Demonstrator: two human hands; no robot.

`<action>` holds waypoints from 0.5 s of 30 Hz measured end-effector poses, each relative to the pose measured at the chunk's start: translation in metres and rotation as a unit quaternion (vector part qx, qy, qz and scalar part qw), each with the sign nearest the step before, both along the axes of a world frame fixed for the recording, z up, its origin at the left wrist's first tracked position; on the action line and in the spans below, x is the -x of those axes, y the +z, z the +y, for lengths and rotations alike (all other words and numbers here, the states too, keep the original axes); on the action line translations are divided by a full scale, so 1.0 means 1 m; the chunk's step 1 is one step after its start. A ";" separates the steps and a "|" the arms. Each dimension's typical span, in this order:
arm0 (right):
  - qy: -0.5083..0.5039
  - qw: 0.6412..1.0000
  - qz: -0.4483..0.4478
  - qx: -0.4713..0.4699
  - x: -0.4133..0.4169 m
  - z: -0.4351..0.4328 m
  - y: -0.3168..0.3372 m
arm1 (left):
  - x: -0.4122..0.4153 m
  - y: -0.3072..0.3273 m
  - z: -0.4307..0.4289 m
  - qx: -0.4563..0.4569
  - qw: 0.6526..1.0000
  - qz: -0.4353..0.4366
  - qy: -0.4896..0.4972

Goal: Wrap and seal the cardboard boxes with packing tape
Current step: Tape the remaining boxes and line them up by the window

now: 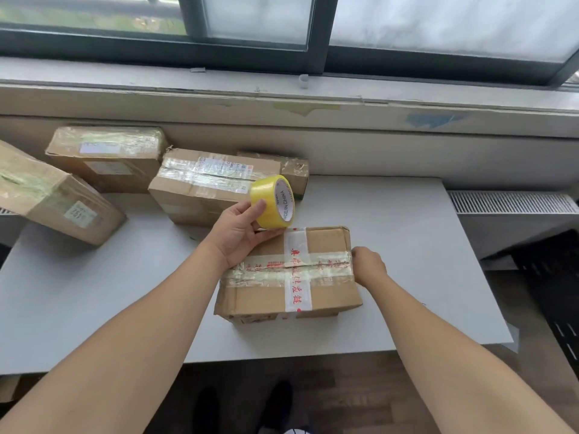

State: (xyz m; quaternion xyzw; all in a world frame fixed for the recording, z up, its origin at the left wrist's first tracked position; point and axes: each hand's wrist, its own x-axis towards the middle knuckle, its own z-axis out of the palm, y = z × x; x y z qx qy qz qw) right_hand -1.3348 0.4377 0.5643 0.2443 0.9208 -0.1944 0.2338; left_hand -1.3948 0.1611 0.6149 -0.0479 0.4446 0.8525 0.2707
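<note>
In the middle of the frame, the left hand point(241, 230) grips a yellow tape roll point(269, 202) just above the far corner of a taped cardboard box point(329, 245) on the gray table point(407, 245). The right hand point(369, 264) touches the box's right edge. Its fingers are hidden, so I cannot tell its grip. More taped boxes point(200, 189) sit at the upper left.
</note>
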 end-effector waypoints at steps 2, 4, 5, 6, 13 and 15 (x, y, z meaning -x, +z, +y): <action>-0.054 0.996 0.073 0.008 0.005 -0.002 0.012 | -0.001 0.004 -0.003 -0.020 1.000 -0.012 0.010; -0.075 0.980 0.184 0.002 0.014 -0.009 0.033 | 0.002 0.010 -0.012 -0.062 0.997 -0.026 0.043; -0.061 0.968 0.243 -0.003 0.020 -0.017 0.046 | 0.004 0.013 -0.020 -0.078 0.994 -0.032 0.072; -0.041 0.952 0.303 -0.002 0.025 -0.027 0.060 | 0.008 0.016 -0.028 -0.084 0.990 -0.036 0.103; 0.277 0.937 0.211 -0.009 0.038 -0.166 0.103 | 0.016 0.033 -0.091 -0.022 0.990 -0.010 0.140; 0.307 0.940 0.140 -0.046 0.035 -0.193 0.086 | 0.012 0.033 -0.110 -0.008 0.990 -0.011 0.138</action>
